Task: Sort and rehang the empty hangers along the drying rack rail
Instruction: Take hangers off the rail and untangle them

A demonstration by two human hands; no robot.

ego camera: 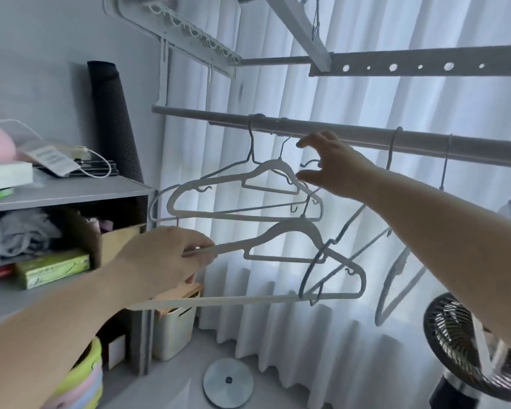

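Two hangers hang beside right hand.

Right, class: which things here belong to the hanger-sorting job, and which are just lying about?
Job: pale round metal rail; white plastic hanger hooked on it; second white hanger, pinched by the left hand; right hand, reaching below the rail; grey wire hanger.
Lying about: black mesh fan; dark rolled mat; grey shelf unit; round metal floor disc.
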